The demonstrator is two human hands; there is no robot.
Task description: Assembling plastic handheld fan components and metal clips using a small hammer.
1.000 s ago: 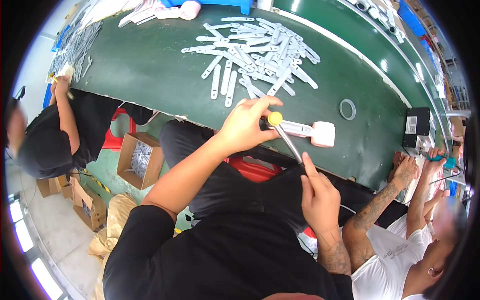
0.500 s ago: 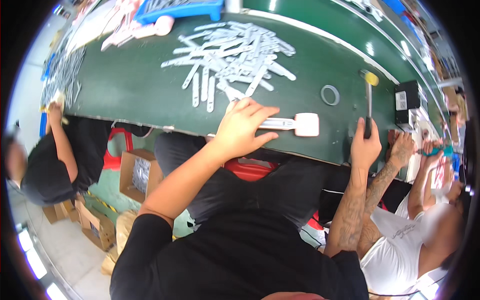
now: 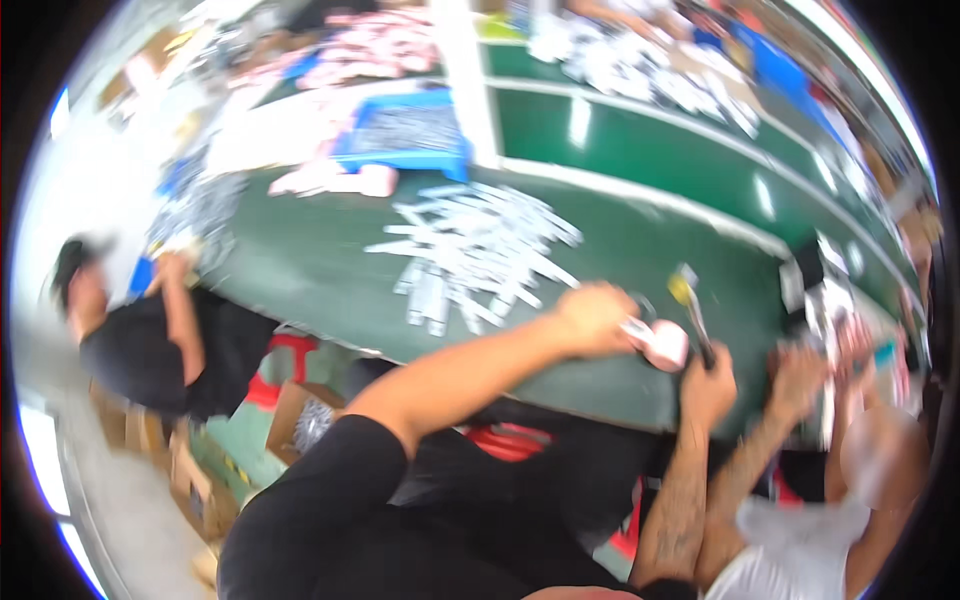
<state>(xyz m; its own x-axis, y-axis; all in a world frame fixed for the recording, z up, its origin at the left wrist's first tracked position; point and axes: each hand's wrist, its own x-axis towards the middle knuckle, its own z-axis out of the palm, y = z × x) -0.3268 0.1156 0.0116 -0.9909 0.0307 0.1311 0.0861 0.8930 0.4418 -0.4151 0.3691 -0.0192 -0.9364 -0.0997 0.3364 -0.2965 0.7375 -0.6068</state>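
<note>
My left hand (image 3: 598,318) is stretched forward over the green table, its fingers closed round the light grey handle of a pink-headed piece. The blunt, squarish pink head (image 3: 665,346) sticks out to the right of that hand. My right hand (image 3: 708,388) grips the dark handle of a hammer (image 3: 697,318), whose yellow-tipped head (image 3: 682,287) points away from me. A grey ring (image 3: 646,306) lies partly hidden behind my left hand. Farther left lies a loose pile of flat grey handle strips (image 3: 480,245). Motion blurs the picture.
A blue tray (image 3: 405,160) of small grey parts stands at the back, with pink pieces (image 3: 335,180) beside it. A person in black (image 3: 150,330) works at the far left. Another person's hands (image 3: 800,375) are close on my right. Cardboard boxes (image 3: 205,480) stand on the floor.
My left hand has closed on the pink-headed piece's handle and moved right with it, towards the hammer. The view has tilted up, showing more of the table's back.
</note>
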